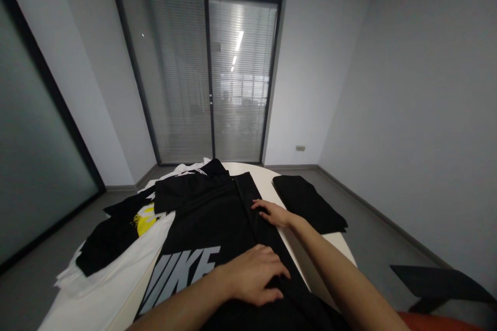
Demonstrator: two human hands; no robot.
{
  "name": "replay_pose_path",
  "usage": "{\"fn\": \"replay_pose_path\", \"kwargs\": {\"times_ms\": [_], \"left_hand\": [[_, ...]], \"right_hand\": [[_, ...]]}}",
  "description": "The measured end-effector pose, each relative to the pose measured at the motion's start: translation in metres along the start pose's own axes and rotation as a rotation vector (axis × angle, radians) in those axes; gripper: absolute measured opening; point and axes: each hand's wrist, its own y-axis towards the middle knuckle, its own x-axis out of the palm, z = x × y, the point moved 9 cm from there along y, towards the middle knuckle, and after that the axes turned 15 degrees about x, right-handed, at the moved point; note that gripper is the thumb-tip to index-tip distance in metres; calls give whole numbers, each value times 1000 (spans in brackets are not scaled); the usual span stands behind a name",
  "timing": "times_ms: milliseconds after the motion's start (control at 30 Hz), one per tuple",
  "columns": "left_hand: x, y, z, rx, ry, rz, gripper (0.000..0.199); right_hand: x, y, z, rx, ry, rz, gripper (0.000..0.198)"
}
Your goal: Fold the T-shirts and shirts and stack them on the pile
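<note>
A black T-shirt [217, 222] with large grey lettering is spread over the table, its right side turned inward in a long strip. My left hand [258, 275] rests palm down on the shirt just right of the lettering, fingers curved and apart from the thumb. Farther up the shirt, my right hand [271, 212] touches the strip along the right side, with its fingers loosely spread. Neither hand visibly grips the cloth. The shirt's lower part runs out of view beneath my left forearm.
Loose black and white shirts, one with a yellow print [145, 221], lie heaped on the left. A folded black garment [306, 201] sits at the right edge of the white table [266, 178]. A dark chair part [438, 282] stands at the lower right.
</note>
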Motion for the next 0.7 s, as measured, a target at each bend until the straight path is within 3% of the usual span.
{"fn": "replay_pose_path", "kwargs": {"times_ms": [67,267,400,533,700], "left_hand": [[6,1,7,35,-33,-21,41],[15,-13,28,75,-80,-54,15],[22,-15,35,48,-113,-64,34],[46,-10,42,180,-79,-72,15],[65,-15,50,309,-119,-34,24]], "right_hand": [[1,0,0,-12,1,-3,40],[3,-1,1,-11,4,16,38],[3,-2,0,0,8,14,40],[4,-3,0,4,3,14,41],[6,-1,4,17,-9,22,40]]}}
